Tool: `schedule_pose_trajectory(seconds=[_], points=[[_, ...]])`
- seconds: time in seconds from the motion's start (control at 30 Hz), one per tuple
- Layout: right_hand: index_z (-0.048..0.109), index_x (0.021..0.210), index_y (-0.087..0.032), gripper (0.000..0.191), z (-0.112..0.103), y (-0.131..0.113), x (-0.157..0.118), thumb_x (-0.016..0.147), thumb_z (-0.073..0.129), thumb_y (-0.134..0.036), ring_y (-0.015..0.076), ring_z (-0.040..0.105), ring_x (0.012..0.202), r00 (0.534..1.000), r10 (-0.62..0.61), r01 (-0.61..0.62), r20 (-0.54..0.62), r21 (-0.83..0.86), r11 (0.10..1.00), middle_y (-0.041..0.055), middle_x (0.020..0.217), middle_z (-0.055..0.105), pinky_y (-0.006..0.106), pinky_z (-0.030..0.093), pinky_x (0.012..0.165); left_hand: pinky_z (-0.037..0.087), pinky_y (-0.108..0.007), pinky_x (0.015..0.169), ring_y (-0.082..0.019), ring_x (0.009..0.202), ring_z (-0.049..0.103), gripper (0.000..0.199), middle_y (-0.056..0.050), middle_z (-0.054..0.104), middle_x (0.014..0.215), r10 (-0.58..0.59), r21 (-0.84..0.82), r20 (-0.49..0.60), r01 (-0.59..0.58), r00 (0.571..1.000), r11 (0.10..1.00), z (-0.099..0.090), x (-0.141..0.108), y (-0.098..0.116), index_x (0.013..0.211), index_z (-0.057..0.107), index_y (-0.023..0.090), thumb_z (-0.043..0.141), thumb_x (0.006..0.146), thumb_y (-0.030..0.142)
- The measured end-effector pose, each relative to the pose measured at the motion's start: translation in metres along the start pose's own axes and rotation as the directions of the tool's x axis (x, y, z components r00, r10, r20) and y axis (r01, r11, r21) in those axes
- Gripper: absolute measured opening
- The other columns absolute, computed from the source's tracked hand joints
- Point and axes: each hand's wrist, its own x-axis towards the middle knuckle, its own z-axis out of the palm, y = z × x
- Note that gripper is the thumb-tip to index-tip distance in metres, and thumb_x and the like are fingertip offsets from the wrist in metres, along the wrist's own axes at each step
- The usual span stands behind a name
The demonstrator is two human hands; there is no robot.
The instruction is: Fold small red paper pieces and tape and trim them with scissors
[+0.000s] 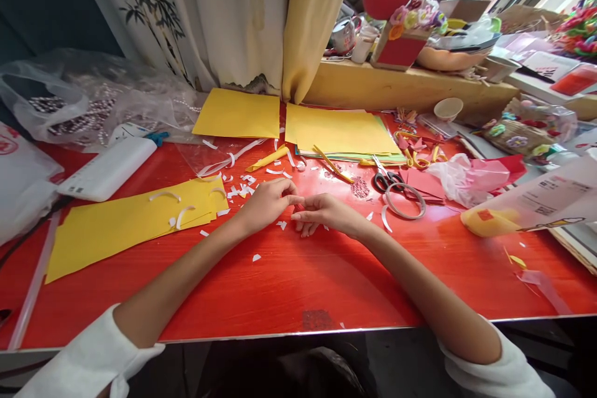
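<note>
Over the middle of the red table [261,298], my left hand [270,199] and my right hand [324,212] meet at the fingertips. The fingers of both are pinched together; whatever is between them is too small or hidden to make out. White paper scraps [247,186] lie scattered around my left hand. Just beyond the hands are a rolled piece of yellow paper [268,158] and a thin yellow strip [333,165]. To the right of my right hand rest black-handled scissors [386,180] and a grey roll of tape [405,201].
Long yellow sheets [125,217] lie at left, near a white box-shaped device [109,168]. Farther back are a yellow sheet [237,113] and a paper stack [340,130]. A translucent bag [536,196] stands at right. Bagged beads [93,99] and a cluttered sill [373,78] border the table.
</note>
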Motion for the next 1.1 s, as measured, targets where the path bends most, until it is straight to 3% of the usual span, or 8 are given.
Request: schedule_pose_trajectory(seconds=[0.1,0.3,0.53,0.63,0.77,0.9,1.03,1.1], points=[[0.06,0.071,-0.01,0.035,0.0,-0.002,-0.002,0.072,0.069,-0.043,0.0118,0.066,0.056,1.0,0.017,-0.017,-0.004,-0.031,0.999,0.0044,0.066,0.068,0.021,0.052,0.054,0.037,-0.024,0.064,-0.012,0.069,0.051,0.017,0.001,0.058,0.074,0.028,0.026,-0.012,-0.028,1.0,0.999,-0.001,-0.001,-0.001,0.073,0.053,0.017,0.05,0.083,0.03],[0.06,0.07,-0.01,0.033,-0.002,-0.002,-0.003,0.072,0.069,-0.042,0.0116,0.064,0.053,0.999,0.032,-0.032,-0.005,-0.042,0.999,0.0034,0.061,0.067,0.021,0.05,0.051,0.039,-0.029,0.077,-0.016,0.084,0.052,0.02,-0.004,0.056,0.084,0.157,0.16,0.077,-0.167,0.985,0.973,0.0,-0.001,-0.006,0.077,0.058,0.017,0.044,0.087,0.027],[0.059,0.069,-0.012,0.028,0.002,-0.009,-0.004,0.073,0.069,-0.038,0.0108,0.063,0.054,0.996,0.034,-0.038,-0.086,-0.053,0.998,0.0037,0.064,0.066,0.021,0.048,0.052,0.039,-0.03,0.076,-0.018,0.082,0.051,0.022,-0.004,0.056,0.081,0.118,0.223,-0.073,-0.1,0.99,0.97,0.002,-0.001,-0.008,0.072,0.055,0.017,0.042,0.088,0.026],[0.059,0.071,-0.012,0.021,0.001,-0.012,-0.005,0.074,0.067,-0.031,0.009,0.059,0.052,0.97,-0.038,0.033,-0.24,-0.024,0.999,0.0016,0.062,0.063,0.021,0.046,0.051,0.039,-0.029,0.075,-0.017,0.082,0.053,0.023,-0.004,0.058,0.083,0.086,0.132,-0.095,-0.073,0.992,0.989,-0.001,-0.001,-0.004,0.075,0.056,0.017,0.043,0.089,0.03],[0.059,0.078,-0.014,0.017,-0.004,-0.012,-0.006,0.073,0.067,-0.027,0.0073,0.052,0.052,0.897,-0.217,0.251,-0.386,0.041,0.967,-0.002,0.062,0.057,0.022,0.044,0.055,0.039,-0.026,0.071,-0.014,0.077,0.054,0.02,-0.001,0.062,0.086,0.059,-0.021,-0.038,-0.06,0.998,0.998,-0.002,-0.003,0.003,0.09,0.06,0.019,0.047,0.086,0.033],[0.06,0.078,-0.014,0.016,-0.006,-0.012,-0.007,0.075,0.065,-0.029,0.0078,0.048,0.056,0.87,-0.316,0.343,-0.378,0.005,0.939,-0.0015,0.066,0.055,0.023,0.041,0.058,0.04,-0.025,0.071,-0.013,0.074,0.055,0.018,0.001,0.064,0.08,-0.03,-0.18,0.055,0.039,0.998,0.983,0.002,-0.006,0.004,0.083,0.063,0.019,0.053,0.082,0.034],[0.061,0.076,-0.015,0.019,-0.004,-0.012,-0.008,0.077,0.063,-0.034,0.0084,0.045,0.06,0.89,-0.349,0.347,-0.294,-0.06,0.936,-0.0012,0.069,0.053,0.023,0.038,0.06,0.042,-0.025,0.073,-0.013,0.072,0.057,0.023,-0.001,0.062,0.073,-0.076,-0.361,0.063,0.094,0.995,0.928,0.003,-0.004,0.004,0.074,0.062,0.015,0.058,0.077,0.038],[0.06,0.072,-0.016,0.02,-0.003,-0.012,-0.008,0.078,0.062,-0.035,0.0087,0.044,0.06,0.878,-0.366,0.353,-0.308,-0.098,0.931,-0.0015,0.068,0.052,0.024,0.037,0.06,0.042,-0.025,0.071,-0.013,0.07,0.056,0.025,-0.001,0.063,0.072,-0.082,-0.353,0.061,0.099,0.995,0.93,0.003,-0.004,0.005,0.073,0.061,0.015,0.057,0.078,0.04]])
